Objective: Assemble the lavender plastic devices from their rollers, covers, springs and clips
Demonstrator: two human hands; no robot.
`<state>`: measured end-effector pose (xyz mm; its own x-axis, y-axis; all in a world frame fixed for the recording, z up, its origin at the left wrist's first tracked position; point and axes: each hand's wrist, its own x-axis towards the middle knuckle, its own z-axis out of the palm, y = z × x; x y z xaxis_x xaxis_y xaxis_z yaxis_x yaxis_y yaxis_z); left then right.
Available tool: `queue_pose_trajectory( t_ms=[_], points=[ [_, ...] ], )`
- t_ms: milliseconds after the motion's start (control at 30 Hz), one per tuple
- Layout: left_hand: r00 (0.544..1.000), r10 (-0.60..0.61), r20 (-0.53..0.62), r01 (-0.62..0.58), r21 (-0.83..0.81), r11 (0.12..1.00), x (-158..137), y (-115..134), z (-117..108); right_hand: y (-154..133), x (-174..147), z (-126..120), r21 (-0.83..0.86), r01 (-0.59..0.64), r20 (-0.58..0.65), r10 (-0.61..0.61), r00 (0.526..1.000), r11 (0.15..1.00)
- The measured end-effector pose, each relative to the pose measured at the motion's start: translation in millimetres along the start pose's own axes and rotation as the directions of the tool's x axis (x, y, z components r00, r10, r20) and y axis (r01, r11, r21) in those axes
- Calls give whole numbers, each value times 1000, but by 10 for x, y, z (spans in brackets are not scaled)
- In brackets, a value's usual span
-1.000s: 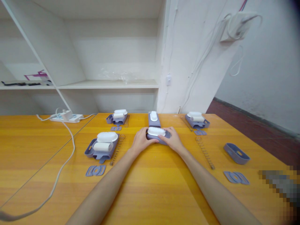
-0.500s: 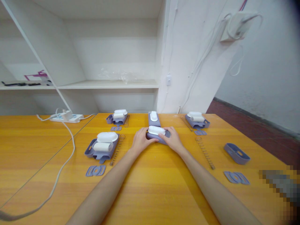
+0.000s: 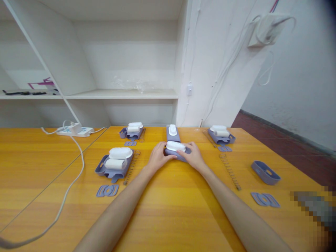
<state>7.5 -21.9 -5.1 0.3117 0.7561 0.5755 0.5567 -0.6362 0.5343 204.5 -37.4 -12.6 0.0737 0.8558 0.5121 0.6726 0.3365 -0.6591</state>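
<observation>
In the middle of the table, my left hand (image 3: 159, 156) and my right hand (image 3: 194, 156) close around opposite ends of a purple-grey plastic case (image 3: 181, 155). A white oval brush head (image 3: 175, 145) with a bumpy top lies on this case, my right thumb against its near side. The undersides of both hands and the ends of the case are hidden. Just behind stands another purple-grey case (image 3: 176, 138) with a white ribbed oval piece (image 3: 172, 130) on it. To the right of my right hand lies a long metal spring (image 3: 230, 171).
Sets of purple-grey and white parts sit at near left (image 3: 115, 163), far left (image 3: 134, 131) and far right (image 3: 221, 134). An oval purple-grey tray (image 3: 265, 172) and flat cut-out plates (image 3: 265, 199) lie at right. A white cable (image 3: 78, 182) crosses the left side from a power strip (image 3: 76, 131).
</observation>
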Motion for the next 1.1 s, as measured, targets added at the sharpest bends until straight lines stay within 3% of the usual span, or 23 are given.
queue_pose_trajectory(
  t_ms=[467,1100],
  points=[
    [997,-43,64,45,-25,999,7,-2,27,-29,12,-62,30,-3,48,2,999,1000],
    [998,-53,43,55,-43,998,7,27,-12,-48,-14,-91,64,0,23,-2,1000,998]
  ],
)
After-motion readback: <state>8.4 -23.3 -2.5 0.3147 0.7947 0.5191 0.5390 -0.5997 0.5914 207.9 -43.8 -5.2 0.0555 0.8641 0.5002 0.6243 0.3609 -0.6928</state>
